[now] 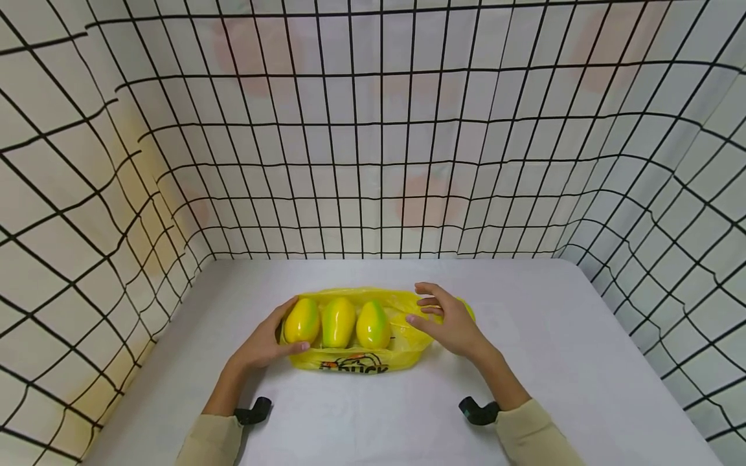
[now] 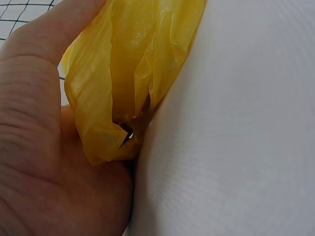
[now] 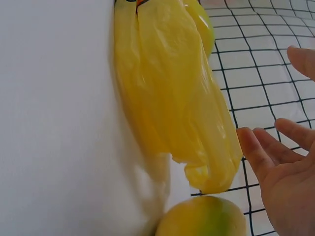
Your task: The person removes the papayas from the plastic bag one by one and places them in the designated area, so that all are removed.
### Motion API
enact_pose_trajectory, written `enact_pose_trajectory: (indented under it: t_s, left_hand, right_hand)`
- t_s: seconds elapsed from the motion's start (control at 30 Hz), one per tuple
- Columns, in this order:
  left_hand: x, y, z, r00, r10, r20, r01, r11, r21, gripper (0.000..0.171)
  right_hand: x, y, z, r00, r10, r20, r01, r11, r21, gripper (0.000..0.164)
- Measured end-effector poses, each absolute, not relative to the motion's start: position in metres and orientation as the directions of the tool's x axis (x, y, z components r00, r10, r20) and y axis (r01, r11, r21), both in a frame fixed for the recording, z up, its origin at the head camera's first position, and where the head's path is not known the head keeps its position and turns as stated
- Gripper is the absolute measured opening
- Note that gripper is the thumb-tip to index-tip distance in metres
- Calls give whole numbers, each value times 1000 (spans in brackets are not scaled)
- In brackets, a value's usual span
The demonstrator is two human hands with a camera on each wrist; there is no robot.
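Note:
Three yellow-green mangoes (image 1: 338, 322) lie in a row in the opened mouth of a yellow plastic bag (image 1: 364, 359) with black lettering on its front. My left hand (image 1: 265, 340) holds the bag's left end, thumb along the front edge and fingers behind. Close up in the left wrist view, the crumpled bag (image 2: 133, 64) sits between thumb and palm. Over the bag's right end hovers my right hand (image 1: 454, 323), fingers spread and holding nothing. Another mango (image 3: 204, 219) lies just past that end, mostly hidden behind the right hand in the head view.
A white cloth (image 1: 361, 421) covers the tabletop. Black grid netting (image 1: 379, 162) over white sheets stands along the back and both sides. Black camera mounts (image 1: 479, 411) are on both wrists, by the beige sleeves.

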State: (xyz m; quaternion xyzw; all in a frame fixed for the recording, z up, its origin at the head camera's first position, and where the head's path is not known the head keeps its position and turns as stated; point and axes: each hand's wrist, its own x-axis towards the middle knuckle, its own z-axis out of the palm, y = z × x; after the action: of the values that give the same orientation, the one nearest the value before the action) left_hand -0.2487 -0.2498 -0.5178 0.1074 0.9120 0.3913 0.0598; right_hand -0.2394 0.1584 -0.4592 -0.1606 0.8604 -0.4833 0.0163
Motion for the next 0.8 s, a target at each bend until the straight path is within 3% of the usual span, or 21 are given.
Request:
enact_pose_trajectory:
  t_s: [0.8]
  left_hand:
    - [-248, -251, -517, -970, 243, -25, 150, 672, 726, 115]
  right_hand:
    - [-238, 122, -471, -956, -292, 22, -172, 500, -849, 74]
